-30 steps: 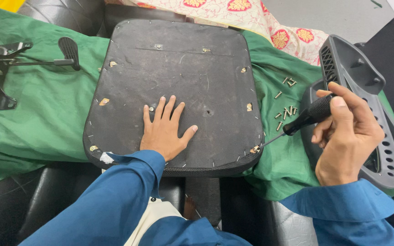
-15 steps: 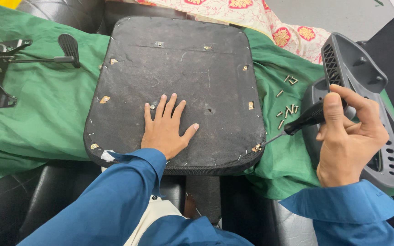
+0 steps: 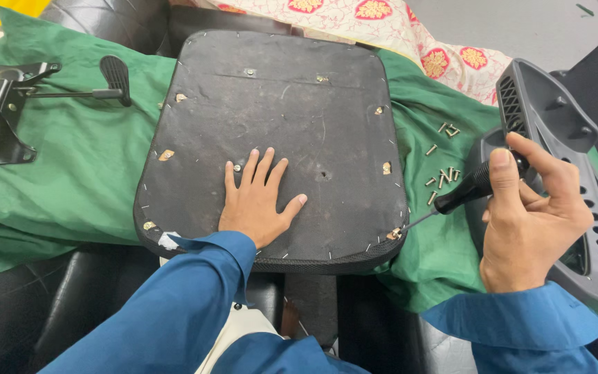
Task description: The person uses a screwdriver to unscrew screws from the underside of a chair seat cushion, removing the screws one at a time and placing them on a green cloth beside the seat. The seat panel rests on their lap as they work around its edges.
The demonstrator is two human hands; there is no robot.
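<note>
Right hand [image 3: 531, 215] is wrapped tight around a black-handled screwdriver [image 3: 451, 199], so that grip is fully closed on the handle, thumb up along the top. The thin shaft angles down to the left and its tip sits on a small metal fitting [image 3: 394, 234] at the near right corner of the seat base [image 3: 278, 131].

Left hand [image 3: 257, 201] isn't gripping anything, just lying flat on the seat base with all five fingers spread, palm down near the near edge.

The seat base is one dark, rounded panel lying upside down on a green cloth [image 3: 70, 173], in the middle of the scene. There's a scatter of loose screws [image 3: 443, 173] on the cloth just right of it; I count roughly eight, hard to be sure. One grey plastic chair back [image 3: 562, 138] sits behind the right hand, and one black metal tilt mechanism with a lever [image 3: 8, 111] is far left.
</note>
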